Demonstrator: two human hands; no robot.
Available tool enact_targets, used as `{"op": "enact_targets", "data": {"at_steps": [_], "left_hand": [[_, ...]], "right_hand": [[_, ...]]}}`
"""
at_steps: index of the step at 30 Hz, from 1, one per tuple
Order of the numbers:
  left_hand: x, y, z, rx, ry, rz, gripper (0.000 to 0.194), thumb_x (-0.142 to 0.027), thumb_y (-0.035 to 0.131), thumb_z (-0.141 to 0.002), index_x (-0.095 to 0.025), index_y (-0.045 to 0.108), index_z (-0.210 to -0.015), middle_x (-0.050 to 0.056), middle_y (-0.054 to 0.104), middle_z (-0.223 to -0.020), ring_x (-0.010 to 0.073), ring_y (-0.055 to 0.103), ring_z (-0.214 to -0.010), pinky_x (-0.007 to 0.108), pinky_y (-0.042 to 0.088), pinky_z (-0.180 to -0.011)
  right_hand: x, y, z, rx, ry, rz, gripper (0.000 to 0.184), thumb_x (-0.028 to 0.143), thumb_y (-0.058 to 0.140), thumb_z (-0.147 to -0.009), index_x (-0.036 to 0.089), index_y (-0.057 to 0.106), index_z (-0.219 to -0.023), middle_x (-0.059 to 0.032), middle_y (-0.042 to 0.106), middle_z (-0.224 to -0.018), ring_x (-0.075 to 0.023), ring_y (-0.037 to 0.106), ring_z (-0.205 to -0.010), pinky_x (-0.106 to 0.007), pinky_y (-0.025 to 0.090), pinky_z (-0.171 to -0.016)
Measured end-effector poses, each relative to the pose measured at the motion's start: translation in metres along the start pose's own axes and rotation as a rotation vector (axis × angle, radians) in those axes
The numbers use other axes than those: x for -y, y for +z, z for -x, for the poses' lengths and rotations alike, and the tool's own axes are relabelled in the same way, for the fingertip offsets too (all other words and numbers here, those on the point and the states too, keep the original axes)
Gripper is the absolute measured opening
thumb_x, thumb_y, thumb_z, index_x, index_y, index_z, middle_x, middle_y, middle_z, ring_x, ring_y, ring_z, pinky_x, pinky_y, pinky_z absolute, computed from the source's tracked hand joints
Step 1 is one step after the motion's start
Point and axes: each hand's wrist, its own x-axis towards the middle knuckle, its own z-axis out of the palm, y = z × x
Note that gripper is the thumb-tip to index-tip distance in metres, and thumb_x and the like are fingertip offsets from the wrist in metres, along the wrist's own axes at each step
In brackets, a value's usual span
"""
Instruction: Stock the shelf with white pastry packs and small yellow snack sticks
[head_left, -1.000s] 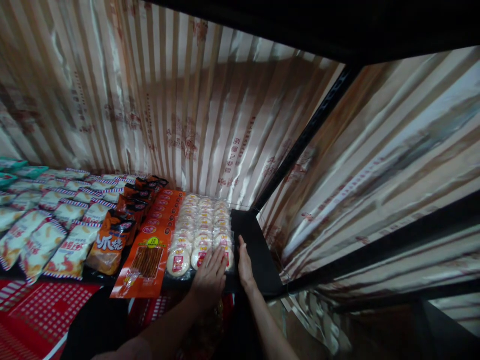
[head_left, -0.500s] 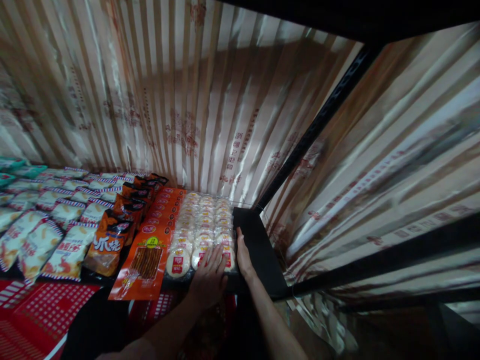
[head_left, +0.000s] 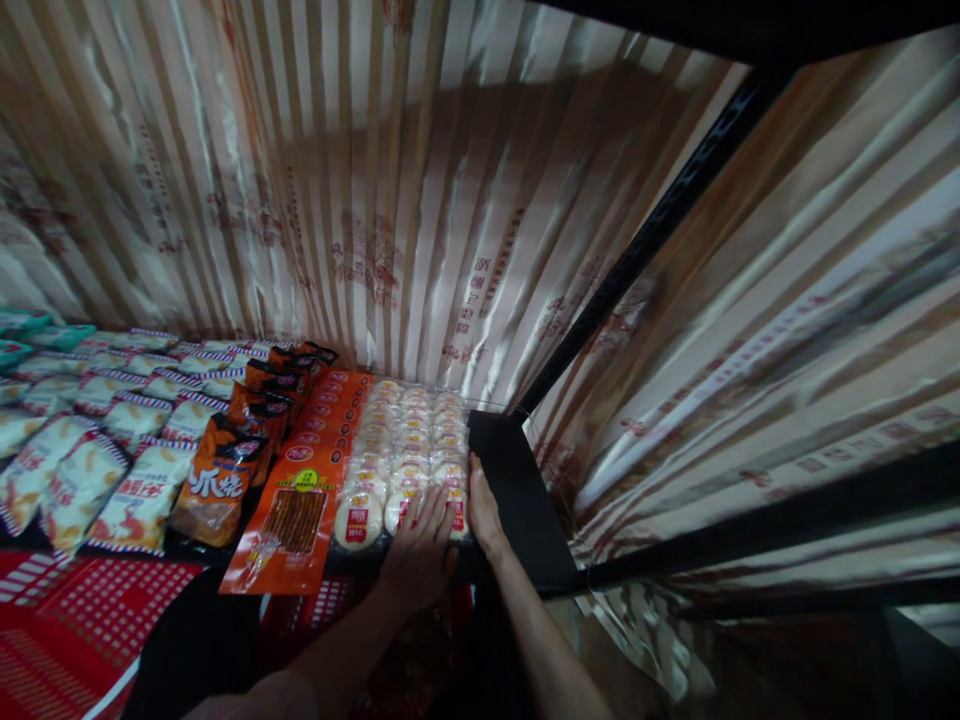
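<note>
Rows of round white snack packs (head_left: pixel 358 520) in clear wrap with red labels stand on a black shelf (head_left: pixel 517 500). My left hand (head_left: pixel 421 535) lies with its fingers stretched over the front packs of the middle and right rows. Along the outer right side of the rows, my right hand (head_left: pixel 484 508) is held flat on edge, its fingers straight and against or very near the packs. Neither hand grasps anything. Left of the white packs lie flat orange packets (head_left: pixel 292 520) with a window showing brown sticks.
Orange-and-black bags (head_left: pixel 214 485), white snack bags (head_left: pixel 146 495) and teal packets (head_left: pixel 64 340) line the shelf leftward. A red basket (head_left: pixel 97 620) sits below. A black upright post (head_left: pixel 637 250) rises at the shelf's back right corner, before striped sheeting (head_left: pixel 420 200).
My right hand has shifted very slightly left, closer against the white packs. My left hand stays on their front. The view has tilted slightly.
</note>
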Motion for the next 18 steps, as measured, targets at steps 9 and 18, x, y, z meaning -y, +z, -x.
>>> {"op": "enact_targets", "data": {"at_steps": [9, 18], "left_hand": [[0.0, -0.001, 0.0, 0.017, 0.008, 0.02, 0.055, -0.041, 0.036, -0.091, -0.013, 0.036, -0.139, 0.012, 0.037, -0.145, 0.0272, 0.03, -0.136, 0.045, 0.021, -0.11], [0.001, -0.001, 0.0, 0.019, 0.013, 0.027, 0.056, -0.042, 0.036, -0.092, -0.013, 0.034, -0.139, 0.012, 0.032, -0.148, 0.0257, 0.027, -0.137, 0.043, 0.02, -0.112]], "right_hand": [[-0.002, 0.002, 0.001, -0.019, -0.01, 0.025, 0.086, 0.077, 0.018, -0.079, 0.021, 0.04, -0.139, -0.0028, 0.033, -0.148, -0.0185, 0.024, -0.139, -0.034, 0.013, -0.117], [0.012, -0.007, -0.018, -0.004, -0.013, 0.059, 0.09, 0.075, 0.024, -0.079, 0.01, 0.036, -0.141, -0.0107, 0.035, -0.147, -0.022, 0.028, -0.138, -0.036, 0.015, -0.116]]}}
